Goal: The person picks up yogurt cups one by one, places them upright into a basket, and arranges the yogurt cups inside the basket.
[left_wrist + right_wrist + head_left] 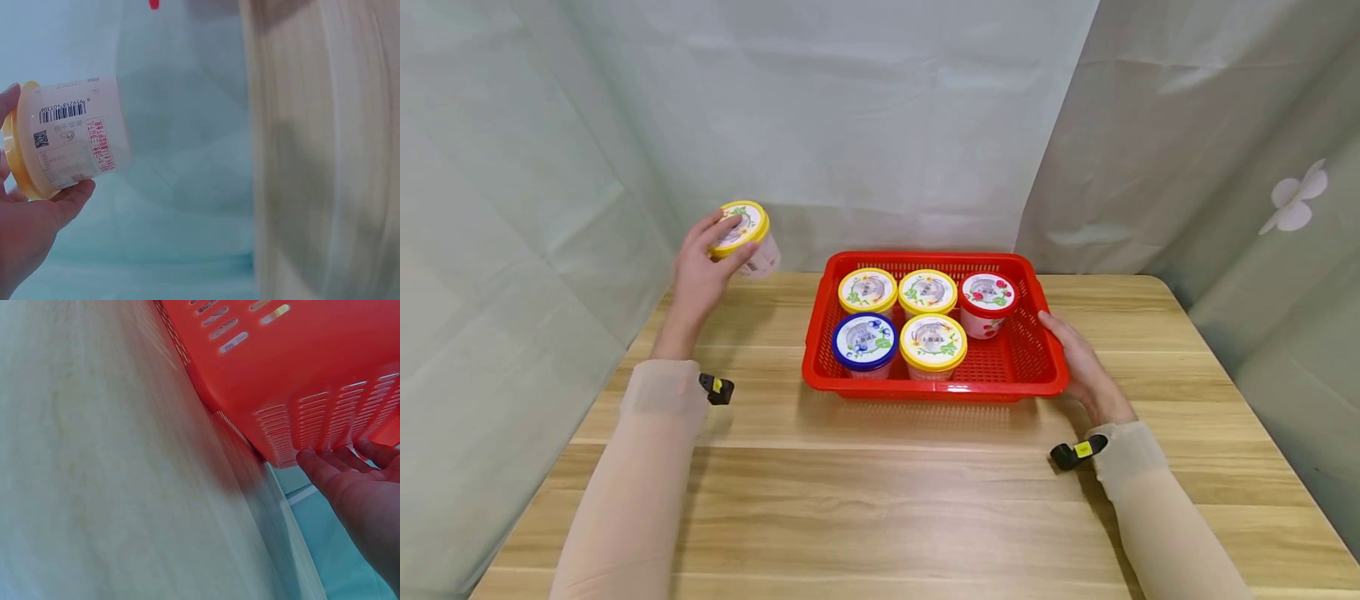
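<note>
My left hand (703, 258) holds a clear tub with a yellow lid (760, 257) up off the table, to the left of the red basket (925, 388). Its fingers and thumb span the lid, and the tub's base tilts to the right. In the left wrist view, a barcode and red print show on the tub's side (75, 134). On the basket's right end rests my right hand (1082, 362); the right wrist view shows its fairly straight fingers (319, 467) against the slotted outer wall, under the rim.
Inside the basket stand several lidded tubs: yellow-lidded ones (933, 342), one with a blue lid (865, 340) and one with a red rim (987, 293). Basket and tubs are on a wooden table (880, 500). Pale curtains (850, 125) hang behind and at both sides.
</note>
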Motion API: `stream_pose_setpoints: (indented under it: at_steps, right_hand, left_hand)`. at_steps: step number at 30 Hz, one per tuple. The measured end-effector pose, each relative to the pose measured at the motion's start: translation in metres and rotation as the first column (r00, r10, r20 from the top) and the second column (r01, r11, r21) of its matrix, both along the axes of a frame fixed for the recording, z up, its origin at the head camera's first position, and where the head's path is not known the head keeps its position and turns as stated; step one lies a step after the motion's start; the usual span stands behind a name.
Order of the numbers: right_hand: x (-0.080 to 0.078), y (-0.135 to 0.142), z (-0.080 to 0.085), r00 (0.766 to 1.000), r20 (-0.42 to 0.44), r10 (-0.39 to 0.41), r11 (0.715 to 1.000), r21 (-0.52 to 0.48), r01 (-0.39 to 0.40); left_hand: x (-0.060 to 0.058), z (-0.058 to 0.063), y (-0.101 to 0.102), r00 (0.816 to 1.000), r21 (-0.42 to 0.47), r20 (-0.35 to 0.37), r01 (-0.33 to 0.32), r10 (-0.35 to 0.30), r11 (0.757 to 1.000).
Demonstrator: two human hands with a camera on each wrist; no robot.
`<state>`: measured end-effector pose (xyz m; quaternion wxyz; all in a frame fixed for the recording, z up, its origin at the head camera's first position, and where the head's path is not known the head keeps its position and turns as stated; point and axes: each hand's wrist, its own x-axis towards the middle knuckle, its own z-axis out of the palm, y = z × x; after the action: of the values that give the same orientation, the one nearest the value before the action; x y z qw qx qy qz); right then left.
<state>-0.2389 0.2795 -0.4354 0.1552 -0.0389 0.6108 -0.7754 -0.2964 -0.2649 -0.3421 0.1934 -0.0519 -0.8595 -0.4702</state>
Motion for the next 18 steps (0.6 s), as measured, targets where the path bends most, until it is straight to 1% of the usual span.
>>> stream_pose_setpoints:
  at_steps: [3,10,14,18]
  right_hand:
    - [0.000,0.000,0.000,1.000,-0.001,-0.001,1.000,0.001,0.001]
    - [0.000,0.000,0.000,1.000,-0.003,0.000,1.000,0.004,0.000]
    - [0.001,0.000,0.001,1.000,-0.004,0.009,1.000,0.001,-0.009]
    - [0.002,0.000,0.001,1.000,-0.011,0.013,1.000,0.013,-0.013]
  left_hand:
    - [0.002,0.007,0.008,1.000,0.012,-0.008,0.025,-0.025,1.000]
    - [0.004,0.023,0.026,0.998,0.008,-0.017,0.065,-0.065,0.998]
    - [0.006,0.031,0.037,0.994,0.010,-0.017,0.106,-0.106,0.994]
    - [0.008,0.038,0.049,0.988,0.002,-0.036,0.149,-0.149,0.989]
